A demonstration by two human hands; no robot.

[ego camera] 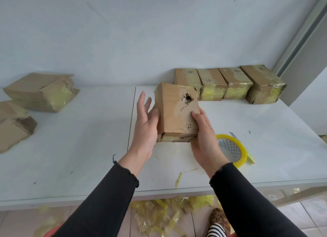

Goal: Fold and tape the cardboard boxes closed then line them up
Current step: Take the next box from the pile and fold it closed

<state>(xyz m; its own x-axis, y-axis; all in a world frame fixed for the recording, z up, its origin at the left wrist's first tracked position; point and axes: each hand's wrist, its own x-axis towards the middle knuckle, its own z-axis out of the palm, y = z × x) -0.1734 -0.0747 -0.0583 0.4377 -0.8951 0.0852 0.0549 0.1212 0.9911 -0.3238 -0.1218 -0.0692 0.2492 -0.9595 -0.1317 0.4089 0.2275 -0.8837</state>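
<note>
A closed, taped cardboard box with a torn hole in its top face is held above the white table, just in front of the left end of the row. My right hand grips its near right corner, thumb on top. My left hand has straight fingers, its palm pressing the box's left side. Several taped boxes stand side by side in a row against the back wall. A roll of yellow tape lies flat on the table, right of my right hand.
Two unfolded, crumpled boxes lie at the table's left end. Yellow tape scraps lie near the front edge, and a heap of them covers the floor under the table. A foot in a patterned slipper shows below.
</note>
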